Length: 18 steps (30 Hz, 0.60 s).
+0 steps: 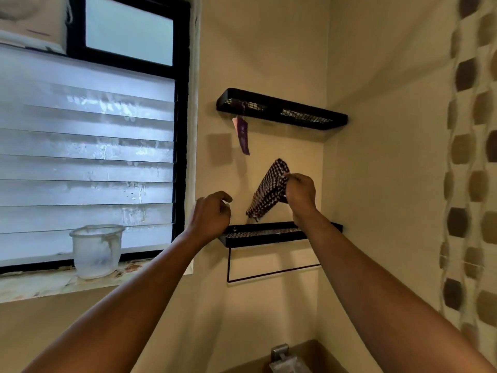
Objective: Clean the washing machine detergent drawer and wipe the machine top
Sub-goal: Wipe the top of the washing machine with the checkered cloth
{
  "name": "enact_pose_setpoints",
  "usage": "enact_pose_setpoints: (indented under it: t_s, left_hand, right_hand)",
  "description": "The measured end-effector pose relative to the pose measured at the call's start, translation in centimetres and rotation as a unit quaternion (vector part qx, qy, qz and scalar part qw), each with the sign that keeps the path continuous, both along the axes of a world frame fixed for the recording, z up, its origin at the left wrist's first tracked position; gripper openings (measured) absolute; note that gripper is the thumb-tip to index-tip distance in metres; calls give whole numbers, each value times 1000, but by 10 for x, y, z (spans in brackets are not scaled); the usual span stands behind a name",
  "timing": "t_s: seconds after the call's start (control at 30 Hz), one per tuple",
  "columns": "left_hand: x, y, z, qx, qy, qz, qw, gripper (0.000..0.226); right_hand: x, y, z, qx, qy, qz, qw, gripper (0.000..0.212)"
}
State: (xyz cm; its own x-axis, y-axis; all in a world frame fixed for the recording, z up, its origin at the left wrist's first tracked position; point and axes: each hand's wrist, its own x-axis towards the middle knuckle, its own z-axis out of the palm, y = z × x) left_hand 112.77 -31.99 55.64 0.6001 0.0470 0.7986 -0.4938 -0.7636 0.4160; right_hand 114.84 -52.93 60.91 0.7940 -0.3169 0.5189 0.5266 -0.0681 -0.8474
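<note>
Both arms are reaching up toward a corner of cream wall. The right hand (pixel 300 190) is pinching a dark red-and-white checked cloth (pixel 269 190) by its upper edge, fingers closed on the fabric, and the cloth is hanging down at a slant above the lower black mesh shelf (pixel 265 234), its bottom corner just over the shelf's back edge. The left hand (pixel 212 214) is hovering beside the cloth, fingers loosely curled and holding nothing, apart from both cloth and shelf.

A thin black towel bar (pixel 271 274) is hanging under the lower shelf. Higher on the wall an upper black mesh shelf (pixel 282 110) is sitting, with a purple tag (pixel 243 137) dangling from its left end. To the left, a black-framed louvre window (pixel 88 157) is filling the wall, and a frosted plastic tub (pixel 96 250) is standing on its stained sill (pixel 40 284). A spotted curtain (pixel 473 157) is hanging along the right edge. The washing machine and its detergent drawer are lying outside the view.
</note>
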Motion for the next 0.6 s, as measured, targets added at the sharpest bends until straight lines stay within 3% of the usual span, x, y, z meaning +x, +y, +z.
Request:
enact_pose_setpoints:
  t_s: [0.1,0.23,0.33,0.43,0.53,0.6]
  left_hand:
    - [-21,-26,9,-81,5,-30,996,25]
    - [-62,-53,9,-213,31,-110,970,45]
    - [-112,-77,-12,-218,18,-144,965,36]
    - [-168,-100,-46,-201,7,-171,964,47]
    - [-212,-107,-89,-173,24,-143,974,57]
    - [-239,-101,-112,-194,38,-119,973,45]
  right_hand:
    - [-33,-18,12,60,-20,113,992,28]
    - [-85,-41,9,73,-41,209,974,19]
    - [-114,-48,-14,60,-27,251,966,17]
    - [-138,-43,-50,68,11,307,949,14]
    - [-160,-34,-95,99,67,354,928,13]
    - [-179,-28,-123,108,104,374,915,24]
